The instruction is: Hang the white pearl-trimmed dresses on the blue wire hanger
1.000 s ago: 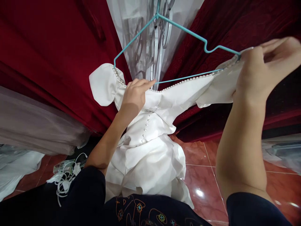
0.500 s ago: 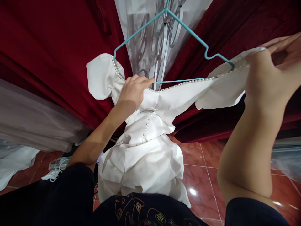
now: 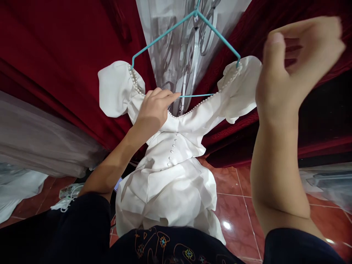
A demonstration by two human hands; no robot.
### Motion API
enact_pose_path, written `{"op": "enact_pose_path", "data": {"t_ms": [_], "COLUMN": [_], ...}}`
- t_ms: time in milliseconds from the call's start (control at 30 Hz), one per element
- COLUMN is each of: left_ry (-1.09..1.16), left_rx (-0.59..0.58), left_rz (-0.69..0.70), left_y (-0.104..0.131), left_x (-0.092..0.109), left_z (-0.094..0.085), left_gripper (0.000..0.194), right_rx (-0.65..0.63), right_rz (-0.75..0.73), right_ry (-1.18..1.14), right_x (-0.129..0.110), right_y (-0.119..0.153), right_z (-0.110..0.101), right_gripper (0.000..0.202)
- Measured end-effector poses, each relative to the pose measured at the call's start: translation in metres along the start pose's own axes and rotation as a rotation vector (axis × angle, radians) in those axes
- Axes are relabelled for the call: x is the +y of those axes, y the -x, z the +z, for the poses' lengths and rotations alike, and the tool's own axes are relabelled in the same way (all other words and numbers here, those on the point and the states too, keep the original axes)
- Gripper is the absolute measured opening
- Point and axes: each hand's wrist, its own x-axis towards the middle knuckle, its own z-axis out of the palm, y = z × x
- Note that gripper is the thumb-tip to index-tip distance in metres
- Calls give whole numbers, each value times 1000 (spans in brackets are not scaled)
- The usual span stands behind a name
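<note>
A white dress (image 3: 181, 150) with puffed sleeves, a pearl-trimmed neckline and a column of covered buttons hangs from a light-blue hanger (image 3: 165, 33). Both shoulders sit on the hanger's notched ends. My left hand (image 3: 154, 108) is closed over the neckline at the hanger's lower bar, its thumb along the bar. At the upper right, my right hand (image 3: 298, 66) is raised just beside the right puffed sleeve (image 3: 243, 86). Its thumb and curved fingers are apart, slightly blurred, with nothing visible between them.
Dark red curtains (image 3: 68, 73) stand on both sides of a pale sheer panel (image 3: 165, 40) with white ring-shaped pieces. Grey tulle (image 3: 41, 132) hangs at the left. Red glossy tiles (image 3: 233, 220) cover the floor. A clear plastic package (image 3: 67, 192) lies at the lower left.
My right hand has let go of the right sleeve and moved up and left. The stretched shoulder has sprung inward onto the hanger's end. My left hand keeps its hold.
</note>
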Motion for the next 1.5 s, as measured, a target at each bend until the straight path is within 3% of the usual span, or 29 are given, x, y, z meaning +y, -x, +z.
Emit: {"op": "enact_pose_path", "data": {"t_ms": [33, 100, 200, 267, 433, 533, 667, 833, 1167, 1333, 1500], "left_ry": [5, 16, 7, -8, -26, -45, -99, -159, -118, -41, -3], "left_rx": [1, -2, 0, 3, 40, 34, 4, -3, 35, 46, 65], "left_rz": [5, 17, 31, 51, 131, 125, 131, 159, 137, 145, 137], "left_y": [1, 2, 6, 9, 18, 21, 23, 23, 16, 15, 14], "left_x": [2, 8, 17, 23, 29, 25, 18, 19, 7, 6, 8], "left_z": [-1, -2, -2, -3, -2, -2, 2, 5, 6, 7, 6], "left_gripper": [62, 60, 58, 56, 51, 43, 13, 18, 18, 22, 22], "right_rx": [113, 97, -381, -538, -346, -340, -345, -324, -501, -587, -607], "right_rz": [-70, -153, -262, -265, -150, -89, -73, -76, -166, -212, -220], "right_ry": [-55, -169, -225, -187, -117, -108, -138, -146, -27, 53, 65], "right_x": [-9, -28, -40, -34, -21, -28, -34, -36, -42, -42, -43], "right_y": [8, 24, 51, 69, 99, 105, 107, 109, 102, 96, 92], "right_z": [-4, -7, 2, 15, 43, 50, 53, 50, 34, 28, 27], "right_gripper": [34, 28, 23, 28, 31, 33, 31, 21, 25, 15, 28]}}
